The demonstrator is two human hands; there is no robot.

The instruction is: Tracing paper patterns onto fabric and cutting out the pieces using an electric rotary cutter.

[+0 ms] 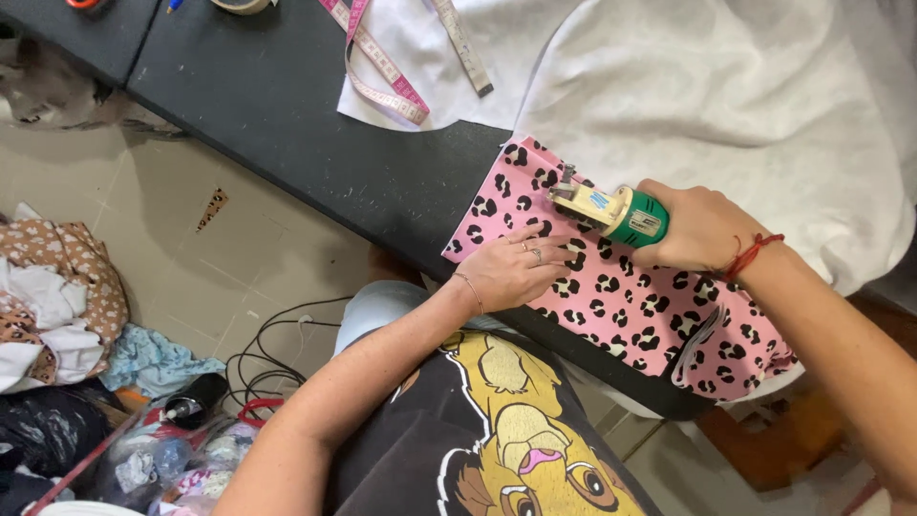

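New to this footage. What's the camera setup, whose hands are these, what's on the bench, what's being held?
There is one view, from a camera worn on the person's head, looking down at their own two bare hands; no robot is involved. The right hand grips a green and cream handheld electric cutter, resting on pink leopard-print fabric. The left hand lies flat on that fabric, beside the tool. The fabric sits on a dark table, next to white cloth and a pink measuring tape. Piles of cloth and black cables lie on the floor.
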